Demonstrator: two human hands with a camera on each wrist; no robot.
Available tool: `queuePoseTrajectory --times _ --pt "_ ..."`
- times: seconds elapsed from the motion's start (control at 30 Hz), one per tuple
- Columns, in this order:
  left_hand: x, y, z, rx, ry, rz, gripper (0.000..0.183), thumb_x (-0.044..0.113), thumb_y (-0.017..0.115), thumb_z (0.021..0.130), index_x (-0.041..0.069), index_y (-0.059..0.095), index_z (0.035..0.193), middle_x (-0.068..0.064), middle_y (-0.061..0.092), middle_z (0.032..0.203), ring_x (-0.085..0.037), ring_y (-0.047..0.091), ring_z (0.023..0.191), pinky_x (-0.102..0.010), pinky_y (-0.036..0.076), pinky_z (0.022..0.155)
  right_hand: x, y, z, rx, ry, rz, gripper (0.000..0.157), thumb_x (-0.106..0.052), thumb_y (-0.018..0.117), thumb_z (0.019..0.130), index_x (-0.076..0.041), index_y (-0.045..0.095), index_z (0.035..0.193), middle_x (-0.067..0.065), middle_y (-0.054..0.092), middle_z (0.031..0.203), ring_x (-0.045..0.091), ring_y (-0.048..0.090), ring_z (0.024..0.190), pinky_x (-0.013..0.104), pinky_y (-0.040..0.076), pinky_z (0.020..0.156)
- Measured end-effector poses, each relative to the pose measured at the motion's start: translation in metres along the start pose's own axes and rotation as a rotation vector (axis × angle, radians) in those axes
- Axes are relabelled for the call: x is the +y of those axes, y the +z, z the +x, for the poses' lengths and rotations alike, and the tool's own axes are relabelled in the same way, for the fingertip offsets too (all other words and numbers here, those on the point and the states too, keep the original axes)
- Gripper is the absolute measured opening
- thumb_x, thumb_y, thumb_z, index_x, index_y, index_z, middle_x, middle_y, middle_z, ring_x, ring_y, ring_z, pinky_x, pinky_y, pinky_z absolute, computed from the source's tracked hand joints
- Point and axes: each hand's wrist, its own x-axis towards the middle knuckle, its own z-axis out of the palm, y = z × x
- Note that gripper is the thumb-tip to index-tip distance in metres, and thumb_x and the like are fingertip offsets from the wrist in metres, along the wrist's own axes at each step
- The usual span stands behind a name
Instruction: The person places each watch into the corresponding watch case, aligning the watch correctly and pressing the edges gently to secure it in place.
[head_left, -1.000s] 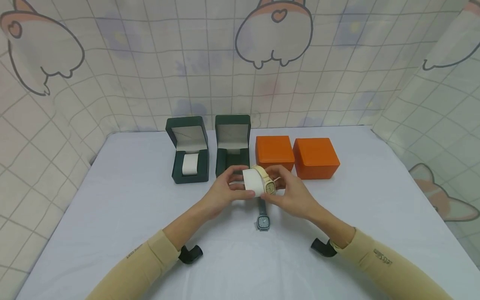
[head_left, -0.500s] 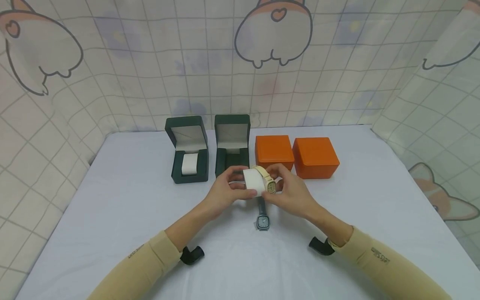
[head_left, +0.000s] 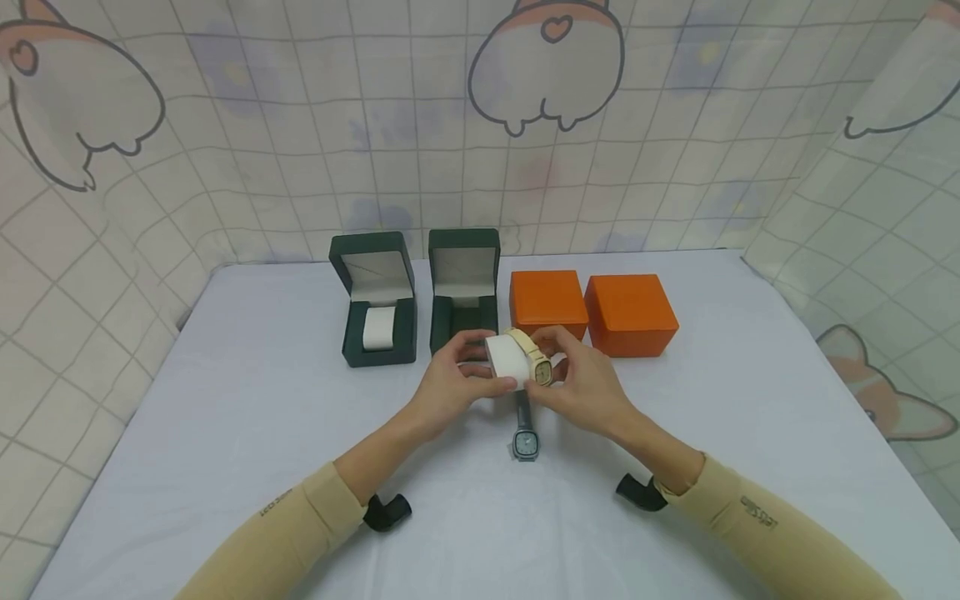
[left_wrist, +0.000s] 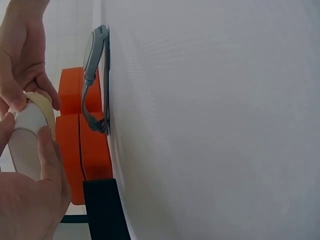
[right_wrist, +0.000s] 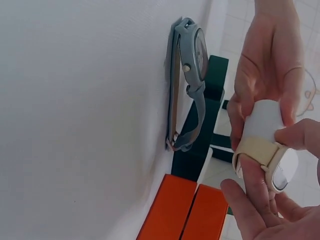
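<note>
My left hand point(head_left: 444, 385) grips the white watch cushion point(head_left: 507, 360) by its left end, thumb in front and fingers behind. At the cushion's right end, my right hand point(head_left: 585, 379) pinches a cream watch point(head_left: 541, 369) whose strap loops round the cushion. In the right wrist view the cream strap point(right_wrist: 257, 149) sits on the cushion below its middle, with the watch case point(right_wrist: 283, 170) to the side. Both hands hold these things raised over the table. On the cloth below them lies a grey-blue watch point(head_left: 526, 443), its strap partly hidden behind the hands.
Two dark green boxes stand open at the back: the left box point(head_left: 380, 354) has a white cushion point(head_left: 379, 328) inside, and the second box point(head_left: 464, 242) shows a dark inside. To their right are two closed orange boxes, one point(head_left: 549, 298) partly behind my right hand, the other point(head_left: 633, 315) beside it.
The cushion and the cream watch tilt slightly in my hands, and my left thumb sits a little further right along the cushion. The boxes and the grey-blue watch stay put.
</note>
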Motion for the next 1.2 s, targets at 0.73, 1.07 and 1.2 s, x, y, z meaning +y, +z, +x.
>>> queuePoseTrajectory --times 0.73,1.07,1.2 --pt "-0.002 -0.018 0.005 -0.182 -0.016 -0.083 0.076 0.007 0.083 0.087 0.016 0.046 0.153 -0.015 0.052 0.14 -0.03 0.064 0.116 -0.038 0.056 0.095 0.027 -0.031 0.009 -0.366 -0.058 0.452 0.055 -0.008 0.078 0.092 -0.004 0.057 0.143 0.013 0.059 0.134 0.029 0.069 0.104 0.039 0.061 0.084" --pt "0.0 -0.021 0.003 -0.271 -0.036 -0.128 0.074 0.004 0.082 0.088 0.017 0.047 0.152 -0.016 0.049 0.143 -0.031 0.062 0.119 -0.039 0.055 0.098 0.041 -0.032 0.014 -0.452 -0.12 0.618 0.059 -0.003 0.074 0.094 -0.011 0.051 0.148 0.008 0.047 0.151 0.033 0.044 0.137 0.046 0.054 0.098" --pt "-0.001 -0.023 0.004 -0.301 -0.038 -0.151 0.074 0.003 0.081 0.088 0.018 0.047 0.153 -0.017 0.048 0.143 -0.032 0.061 0.12 -0.04 0.055 0.098 0.042 -0.03 0.014 -0.454 -0.117 0.642 0.062 -0.001 0.073 0.094 -0.01 0.048 0.15 0.008 0.043 0.155 0.033 0.042 0.139 0.043 0.054 0.099"
